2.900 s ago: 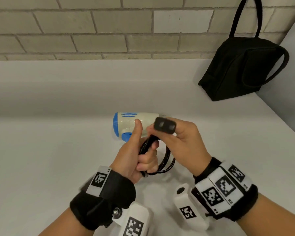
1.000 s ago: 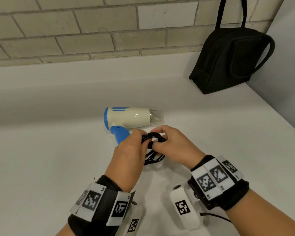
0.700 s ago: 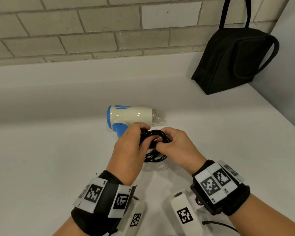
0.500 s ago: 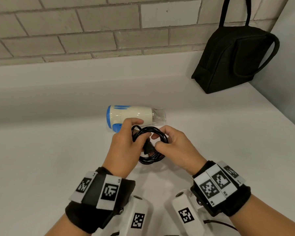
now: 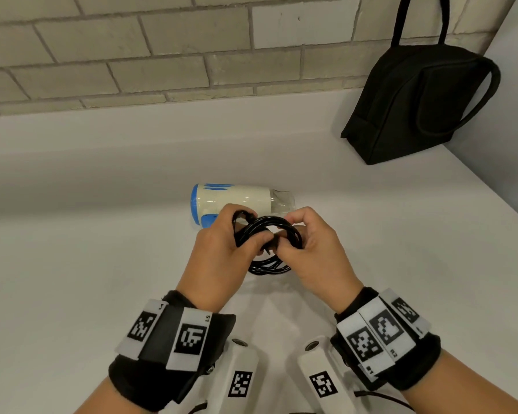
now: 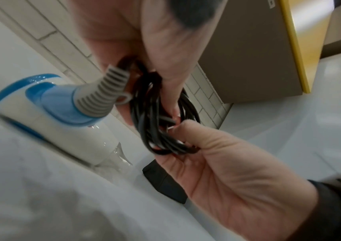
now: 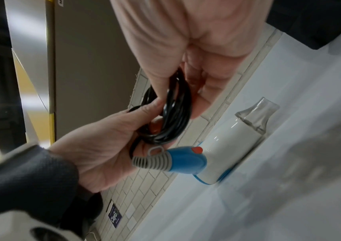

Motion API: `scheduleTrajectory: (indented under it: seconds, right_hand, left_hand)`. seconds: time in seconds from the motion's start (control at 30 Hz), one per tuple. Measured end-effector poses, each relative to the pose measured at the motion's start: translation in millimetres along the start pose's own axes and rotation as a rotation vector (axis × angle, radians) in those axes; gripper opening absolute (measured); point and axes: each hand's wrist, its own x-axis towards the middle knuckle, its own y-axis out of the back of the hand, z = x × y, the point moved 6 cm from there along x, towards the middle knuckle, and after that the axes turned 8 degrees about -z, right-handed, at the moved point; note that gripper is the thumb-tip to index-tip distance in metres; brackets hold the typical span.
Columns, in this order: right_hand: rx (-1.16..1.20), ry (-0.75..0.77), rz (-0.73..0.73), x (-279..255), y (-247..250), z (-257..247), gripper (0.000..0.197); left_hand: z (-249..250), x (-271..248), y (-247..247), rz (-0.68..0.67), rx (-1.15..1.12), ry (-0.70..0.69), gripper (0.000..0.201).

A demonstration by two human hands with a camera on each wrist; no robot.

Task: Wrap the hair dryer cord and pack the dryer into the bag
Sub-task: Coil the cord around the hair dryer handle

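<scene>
Holding a coil of thin black rubber cord (image 5: 268,231) between both hands, just above a plain white worktop (image 5: 72,264) and near the body. Gathered into several round loops, standing roughly on edge, lower loops drooping toward the worktop. Pinched on its left side by the left hand (image 5: 219,258), thumb and fingers (image 6: 169,91) curled round the bundled strands. Pinched on its right side by the right hand (image 5: 314,252), fingers (image 7: 202,97) closed on the same bundle, so neither hand free and both equally near. Leading from the coil's left side into a ribbed grey strain-relief sleeve (image 6: 103,96) on a folded blue handle.

Lying just beyond the fingers, a small cream and blue plastic hair dryer (image 5: 231,200) with a clear nozzle (image 5: 281,200), resting on its side on the worktop, long axis running left to right, nozzle to the right. Plug end not clearly made out among the strands.

Standing well apart, at the far right corner of the worktop, a black fabric handbag (image 5: 407,106) with long loop handles, against a pale brick wall (image 5: 162,55). Mouth of the bag not visible from this angle. Judged nearer to the right hand for the packing step; cord apparently almost fully wrapped, dryer not yet packed.
</scene>
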Motion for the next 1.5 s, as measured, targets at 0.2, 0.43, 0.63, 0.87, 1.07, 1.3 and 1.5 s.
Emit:
scheduleTrajectory:
  seconds: [0.2,0.43,0.63,0.87,1.07,1.3,1.5]
  right_hand:
    - [0.092,-0.079,-0.23,4,-8,3,0.024]
    - [0.158,-0.117,-0.455,-1,0,3,0.032]
    - [-0.406,0.475,-0.19,-9,10,-34,0.042]
    - [-0.635,0.65,-0.169,-19,11,-46,0.017]
    - [-0.478,0.518,-0.141,-26,17,-42,0.018]
    - [0.213,0.362,0.011,-26,39,-22,0.012]
    - [0.397,0.253,0.151,-16,60,-16,0.016]
  left_hand:
    - [-14,0,2,-0.024,-0.286,0.196,0.023]
    - [-14,-2,-13,-0.274,-0.588,0.249,0.015]
    - [-17,-1,-20,-0.305,-0.704,0.277,0.018]
    - [-22,-1,-18,-0.181,-0.465,0.203,0.019]
    - [-8,-3,-24,-0.023,-0.158,0.005,0.013]
    - [-3,-1,-28,-0.02,-0.202,-0.048,0.016]
    - [-17,-4,-23,0.003,-0.269,0.002,0.019]
